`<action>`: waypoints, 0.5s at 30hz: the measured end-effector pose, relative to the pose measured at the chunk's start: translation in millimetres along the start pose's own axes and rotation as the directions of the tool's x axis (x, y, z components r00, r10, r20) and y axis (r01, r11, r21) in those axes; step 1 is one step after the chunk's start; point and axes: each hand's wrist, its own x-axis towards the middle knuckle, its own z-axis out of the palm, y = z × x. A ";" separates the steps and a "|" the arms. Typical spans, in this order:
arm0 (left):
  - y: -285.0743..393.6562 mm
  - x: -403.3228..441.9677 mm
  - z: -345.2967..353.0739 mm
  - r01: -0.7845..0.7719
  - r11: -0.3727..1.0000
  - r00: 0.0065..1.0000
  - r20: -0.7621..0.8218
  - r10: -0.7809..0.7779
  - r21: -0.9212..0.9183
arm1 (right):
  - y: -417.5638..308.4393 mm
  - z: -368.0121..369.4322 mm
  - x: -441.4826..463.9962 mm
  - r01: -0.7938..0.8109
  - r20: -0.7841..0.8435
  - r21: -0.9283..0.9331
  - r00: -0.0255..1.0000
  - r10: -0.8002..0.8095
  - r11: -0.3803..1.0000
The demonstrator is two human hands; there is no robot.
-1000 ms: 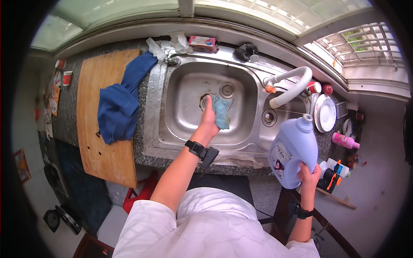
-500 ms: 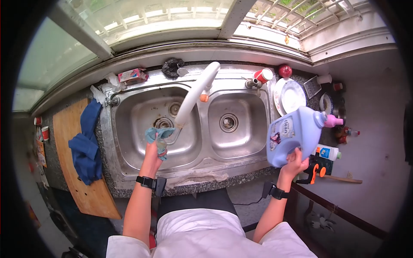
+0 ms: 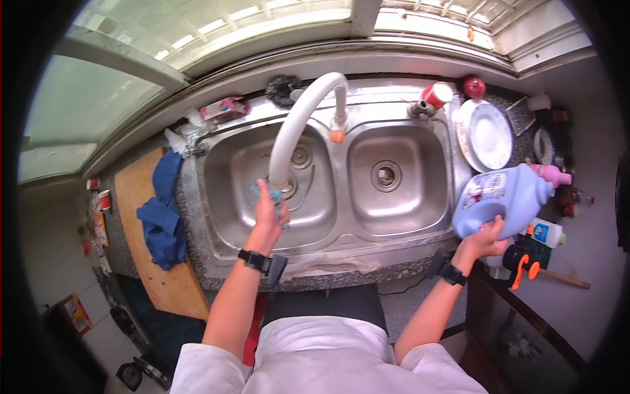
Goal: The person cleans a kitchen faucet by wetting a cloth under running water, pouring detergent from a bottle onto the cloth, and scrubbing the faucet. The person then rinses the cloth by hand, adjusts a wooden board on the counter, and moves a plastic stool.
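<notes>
The left hand (image 3: 268, 213) is closed around a teal cloth (image 3: 256, 192), thumb pointing forward, just by the mouth of the white faucet spout (image 3: 298, 121) over the left basin (image 3: 226, 217). The right hand (image 3: 484, 239) grips the handle of a blue detergent jug (image 3: 508, 194) — tilted, cap to the right, near the stacked plates (image 3: 491, 138). Both forearms reach forward, well apart, across the granite desk's (image 3: 410, 270) front edge — the right basin (image 3: 394, 220) lies open between them.
</notes>
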 end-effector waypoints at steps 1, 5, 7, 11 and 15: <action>-0.9 1.0 -2.7 0.028 1.000 0.999 0.041 -0.028 0.016 | 3.4 1.7 -0.9 -0.046 -0.009 0.049 0.999 0.046 0.998; 0.0 0.3 6.0 0.129 0.991 0.973 0.190 -0.132 0.031 | 23.1 -6.7 -0.7 -0.023 0.070 -0.003 0.997 0.023 1.000; 2.8 -8.9 17.1 -0.036 0.994 0.982 0.189 0.015 0.108 | 18.4 -10.9 -9.7 0.016 0.140 -0.085 0.990 -0.004 0.996; 7.4 -22.9 17.8 -0.100 0.985 0.980 0.184 0.074 0.141 | 20.4 -42.3 -37.7 0.268 0.272 -0.103 0.934 -0.232 0.958; -1.5 -9.3 -4.5 -0.099 0.973 0.985 0.158 0.067 0.208 | 20.3 -40.7 -15.3 0.111 0.292 -0.286 0.956 -0.024 0.952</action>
